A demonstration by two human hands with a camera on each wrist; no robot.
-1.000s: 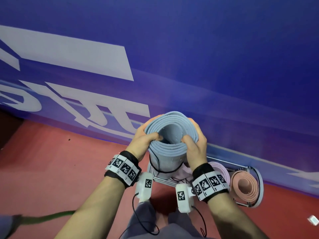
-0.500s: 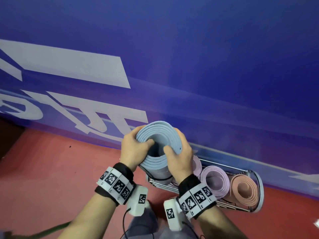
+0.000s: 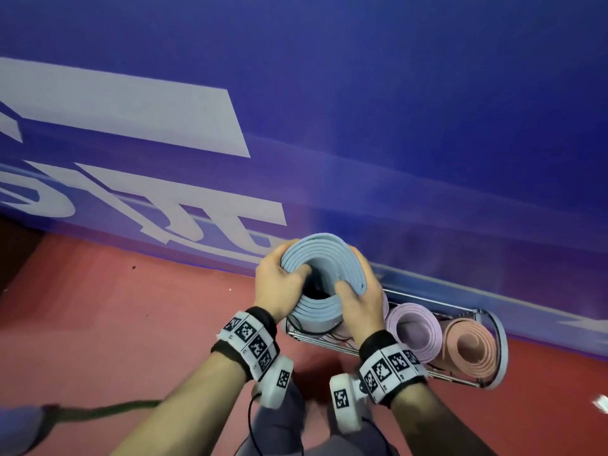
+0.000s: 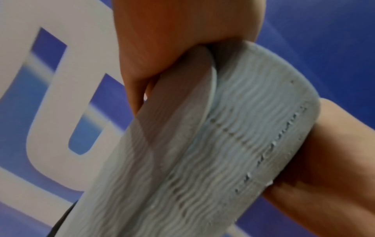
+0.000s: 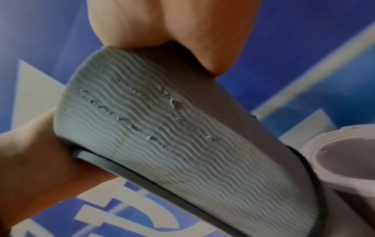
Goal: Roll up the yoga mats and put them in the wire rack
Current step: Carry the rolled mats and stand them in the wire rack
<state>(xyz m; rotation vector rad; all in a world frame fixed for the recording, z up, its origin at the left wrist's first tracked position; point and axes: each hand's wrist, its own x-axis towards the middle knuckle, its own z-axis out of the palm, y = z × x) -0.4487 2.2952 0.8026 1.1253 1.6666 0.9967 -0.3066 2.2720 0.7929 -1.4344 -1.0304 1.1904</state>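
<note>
Hands, left and right, clenched round blue mat rim, above wire rack at five o'clock, red floor open at nine.

Both hands hold a rolled blue mat standing up on end. Left hand grips its top edge, thumb inside the hole. Right hand grips the other side, thumb inside too. The mat's bottom end sits at the left end of the wire rack. The rack is on the red floor, right by a blue wall w/ big white shapes on it. In the rack, a purple mat stands next to a pink mat, touching. Bands w/ black & white squares are on both wrists.
</note>
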